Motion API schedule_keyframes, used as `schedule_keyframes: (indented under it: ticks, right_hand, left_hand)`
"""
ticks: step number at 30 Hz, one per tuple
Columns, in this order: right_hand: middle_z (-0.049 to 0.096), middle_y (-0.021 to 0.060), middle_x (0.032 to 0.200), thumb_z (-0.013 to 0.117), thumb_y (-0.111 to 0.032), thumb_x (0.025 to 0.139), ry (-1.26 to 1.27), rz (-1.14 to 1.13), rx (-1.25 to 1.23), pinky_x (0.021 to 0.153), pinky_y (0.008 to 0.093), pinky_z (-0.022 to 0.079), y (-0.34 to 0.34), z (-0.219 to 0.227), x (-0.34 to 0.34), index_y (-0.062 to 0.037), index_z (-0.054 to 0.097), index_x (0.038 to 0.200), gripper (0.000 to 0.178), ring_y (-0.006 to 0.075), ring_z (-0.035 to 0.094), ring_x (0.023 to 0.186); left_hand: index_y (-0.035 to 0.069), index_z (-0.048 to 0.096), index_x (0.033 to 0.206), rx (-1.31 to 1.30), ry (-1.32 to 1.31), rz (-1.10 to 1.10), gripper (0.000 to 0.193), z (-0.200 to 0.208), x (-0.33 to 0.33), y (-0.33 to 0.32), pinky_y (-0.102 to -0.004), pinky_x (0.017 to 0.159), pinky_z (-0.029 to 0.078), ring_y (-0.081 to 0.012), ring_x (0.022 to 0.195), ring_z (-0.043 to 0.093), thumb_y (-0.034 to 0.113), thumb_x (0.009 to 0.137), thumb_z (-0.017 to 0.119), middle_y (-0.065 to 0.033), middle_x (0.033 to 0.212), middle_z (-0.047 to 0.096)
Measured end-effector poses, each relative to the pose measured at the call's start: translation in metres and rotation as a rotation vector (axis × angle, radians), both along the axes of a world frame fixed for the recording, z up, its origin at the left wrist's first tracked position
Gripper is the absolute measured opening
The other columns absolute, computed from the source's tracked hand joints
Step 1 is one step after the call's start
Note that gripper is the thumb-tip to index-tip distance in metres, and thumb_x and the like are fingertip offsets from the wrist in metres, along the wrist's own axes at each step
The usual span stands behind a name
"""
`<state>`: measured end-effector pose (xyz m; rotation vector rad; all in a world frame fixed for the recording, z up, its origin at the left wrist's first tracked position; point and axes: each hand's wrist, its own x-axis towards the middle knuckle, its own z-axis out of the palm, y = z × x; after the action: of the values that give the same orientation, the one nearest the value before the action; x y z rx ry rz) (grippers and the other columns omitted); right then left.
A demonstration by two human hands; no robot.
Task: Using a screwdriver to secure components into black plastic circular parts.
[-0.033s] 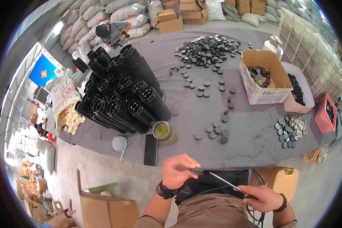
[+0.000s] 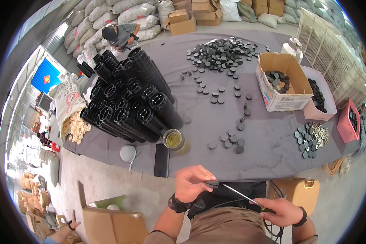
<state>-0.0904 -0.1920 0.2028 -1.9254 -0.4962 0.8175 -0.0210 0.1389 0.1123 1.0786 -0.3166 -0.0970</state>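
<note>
My left hand [image 2: 191, 182] pinches a small black round disc [image 2: 212, 184] edge-on between thumb and fingers, just off the table's near edge. In my right hand [image 2: 281, 212] is a screwdriver [image 2: 240, 192] with a thin metal shaft; most of its handle is hidden by my fingers. The shaft points left toward the disc, and its tip appears slightly apart from it. On the tabletop ahead lie several loose discs [image 2: 227, 144] like the held one, and a large pile of them [image 2: 219, 53] sits farther back.
Stacked black cylindrical parts [image 2: 122, 105] fill the table's left. Nearby are a glass jar [image 2: 174, 139], phone [image 2: 162, 160] and white cup-shaped item [image 2: 127, 153]. Right stand a cardboard box [image 2: 286, 102], pink bins [image 2: 351, 122] and metal rings [image 2: 320, 135]. Other people [image 2: 122, 35] [image 2: 65, 232] are nearby.
My left hand with the disc has shifted very slightly to the right. The brown box at the lower left appears slightly displaced to the left in the picture.
</note>
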Motion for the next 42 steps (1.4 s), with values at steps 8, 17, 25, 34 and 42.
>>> schedule_keyframes:
  ticks: [8, 17, 25, 34, 42]
  right_hand:
    - [0.066, 0.0143, 0.081, 0.065, -0.014, 0.096, -0.004, 0.03, 0.073, 0.058, 0.035, 0.049, 0.0, -0.001, 0.004, -0.0092, 0.047, 0.149, 0.056, 0.0266, 0.06, 0.06]
    - [0.068, 0.0183, 0.082, 0.066, -0.015, 0.095, 0.077, 0.064, 0.08, 0.06, 0.0389, 0.051, -0.006, -0.005, 0.006, -0.0117, 0.045, 0.151, 0.059, 0.0348, 0.063, 0.063]
    - [0.062, 0.0068, 0.077, 0.071, -0.013, 0.085, -0.397, 0.001, -0.24, 0.05, 0.0372, 0.048, 0.02, 0.016, -0.009, -0.0092, 0.057, 0.139, 0.057, 0.029, 0.061, 0.056]
    - [0.05, 0.0008, 0.07, 0.069, -0.013, 0.084, -0.854, 0.002, -0.643, 0.041, 0.0354, 0.042, 0.03, 0.021, -0.023, -0.0143, 0.063, 0.131, 0.048, 0.0201, 0.054, 0.048]
    - [0.065, 0.0075, 0.082, 0.067, -0.014, 0.088, -0.407, -0.095, -0.294, 0.053, 0.042, 0.052, 0.026, 0.015, -0.017, -0.0131, 0.055, 0.139, 0.053, 0.0317, 0.065, 0.064]
  left_hand:
    - [-0.001, 0.066, 0.092, -0.186, 0.02, -0.067, 0.023, -0.006, -0.001, -0.01, -0.0362, 0.072, 0.064, -0.0291, 0.096, 0.071, -0.012, 0.076, 0.08, -0.0149, 0.095, 0.068]
    - [0.0, 0.066, 0.088, -0.245, 0.052, -0.069, 0.028, -0.007, -0.001, -0.018, -0.0424, 0.067, 0.061, -0.0321, 0.081, 0.071, -0.019, 0.07, 0.075, -0.0176, 0.093, 0.07]
    - [0.0, 0.066, 0.089, -0.245, 0.094, -0.073, 0.024, -0.023, -0.004, -0.018, -0.0378, 0.07, 0.058, -0.0291, 0.086, 0.07, -0.015, 0.074, 0.077, -0.0159, 0.092, 0.069]
    - [0.002, 0.061, 0.102, -0.29, 0.147, -0.114, 0.027, -0.023, -0.007, -0.026, -0.0383, 0.073, 0.059, -0.0294, 0.088, 0.07, -0.007, 0.082, 0.076, -0.0181, 0.105, 0.067]
    - [0.001, 0.058, 0.119, -0.021, 0.063, 0.095, 0.04, 0.001, -0.019, -0.048, -0.0373, 0.081, 0.056, -0.0266, 0.092, 0.067, 0.011, 0.087, 0.08, -0.0158, 0.114, 0.062]
